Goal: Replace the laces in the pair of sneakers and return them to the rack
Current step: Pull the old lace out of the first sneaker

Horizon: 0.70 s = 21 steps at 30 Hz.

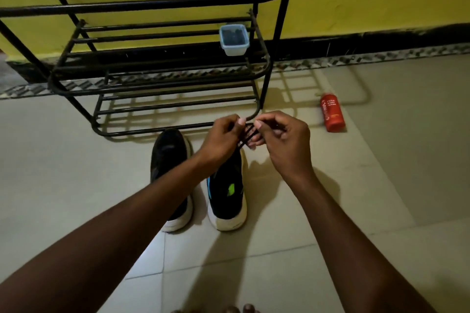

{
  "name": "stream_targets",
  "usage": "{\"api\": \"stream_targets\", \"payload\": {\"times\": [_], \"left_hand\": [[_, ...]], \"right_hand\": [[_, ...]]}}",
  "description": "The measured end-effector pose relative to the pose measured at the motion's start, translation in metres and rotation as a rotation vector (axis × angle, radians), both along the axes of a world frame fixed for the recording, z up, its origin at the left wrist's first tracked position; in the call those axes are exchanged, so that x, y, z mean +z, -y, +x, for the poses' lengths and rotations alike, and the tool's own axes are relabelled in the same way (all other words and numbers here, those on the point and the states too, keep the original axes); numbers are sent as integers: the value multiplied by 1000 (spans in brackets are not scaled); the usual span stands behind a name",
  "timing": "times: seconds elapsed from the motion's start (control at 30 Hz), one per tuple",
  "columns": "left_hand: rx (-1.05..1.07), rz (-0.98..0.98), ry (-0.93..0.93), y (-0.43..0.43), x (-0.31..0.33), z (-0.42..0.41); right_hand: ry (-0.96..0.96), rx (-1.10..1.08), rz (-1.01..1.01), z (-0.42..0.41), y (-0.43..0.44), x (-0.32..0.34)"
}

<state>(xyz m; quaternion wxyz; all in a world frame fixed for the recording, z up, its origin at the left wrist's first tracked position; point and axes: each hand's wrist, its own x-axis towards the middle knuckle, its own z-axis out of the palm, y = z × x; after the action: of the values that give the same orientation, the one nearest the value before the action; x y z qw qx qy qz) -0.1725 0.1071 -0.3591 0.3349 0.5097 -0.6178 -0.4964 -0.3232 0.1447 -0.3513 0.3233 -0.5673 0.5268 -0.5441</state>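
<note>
Head view: a pair of black, white-soled sneakers stands on the tiled floor (381, 185) just before the black metal rack (157, 5). The left sneaker (169, 157) and the right sneaker (229, 198) are side by side. Above the right one, the left hand (223, 138) and right hand (283, 140) each pinch the black lace (246, 135), its strands stretched between them. A plastic tub (234, 39) sits at a rack shelf's right end. A red bottle (333, 115) lies on the floor near the wall.

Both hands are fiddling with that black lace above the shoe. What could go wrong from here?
The lace is only pinched by the left hand and right hand, so it may slip loose. Both hands work close to the rack, where a strand might snag on its bottom rail.
</note>
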Motion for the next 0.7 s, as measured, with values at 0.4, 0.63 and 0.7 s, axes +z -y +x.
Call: {"api": "stream_targets", "payload": {"times": [0.4,0.63,0.7], "left_hand": [[30,318,-100,4,-21,-103],[140,594,-250,-2,-53,-128],[142,649,-226,-6,-61,-125]], "right_hand": [[-29,-342,140,-96,-1,-36],[-329,-406,216,-105,-24,-75],[-391,-373,291,-106,-31,-88]]}}
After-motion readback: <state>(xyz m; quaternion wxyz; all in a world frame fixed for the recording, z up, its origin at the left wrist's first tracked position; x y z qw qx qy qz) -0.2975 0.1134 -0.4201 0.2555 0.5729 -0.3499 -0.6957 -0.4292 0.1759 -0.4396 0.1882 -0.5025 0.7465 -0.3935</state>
